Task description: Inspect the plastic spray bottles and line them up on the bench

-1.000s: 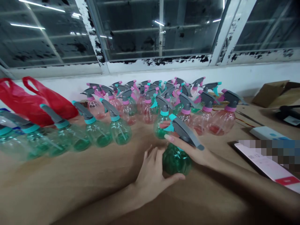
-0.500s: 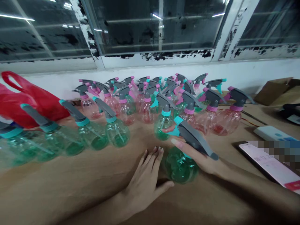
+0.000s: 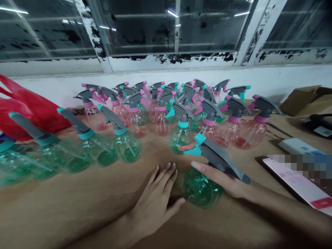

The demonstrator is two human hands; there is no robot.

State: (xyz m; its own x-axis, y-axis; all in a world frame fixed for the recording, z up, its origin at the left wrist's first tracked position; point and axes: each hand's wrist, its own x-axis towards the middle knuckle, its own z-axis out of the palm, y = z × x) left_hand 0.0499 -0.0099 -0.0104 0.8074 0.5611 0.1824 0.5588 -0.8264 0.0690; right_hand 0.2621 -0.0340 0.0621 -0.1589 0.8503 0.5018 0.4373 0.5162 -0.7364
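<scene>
In the head view my right hand [image 3: 220,176] is wrapped round the neck of a green spray bottle [image 3: 201,190] with a grey and turquoise trigger head. A fingertip shows by the turquoise trigger, and the thumb lies along the near side. My left hand [image 3: 155,197] rests flat on the table, fingers stretched out, just left of that bottle and apart from it. Another green spray bottle [image 3: 181,135] stands right behind the held one. To the left is a slanting row of green spray bottles [image 3: 129,148].
Several pink spray bottles [image 3: 250,133] and some green ones crowd the table [image 3: 85,204] by the wall. A red plastic bag [image 3: 33,107] lies at left. On the right are a phone [image 3: 293,180], a white box-shaped item [image 3: 298,148] and an open cardboard box [image 3: 303,98].
The right hand and its spray bottle have shifted slightly right. My left hand has slid a little left, widening the gap. The view has moved slightly.
</scene>
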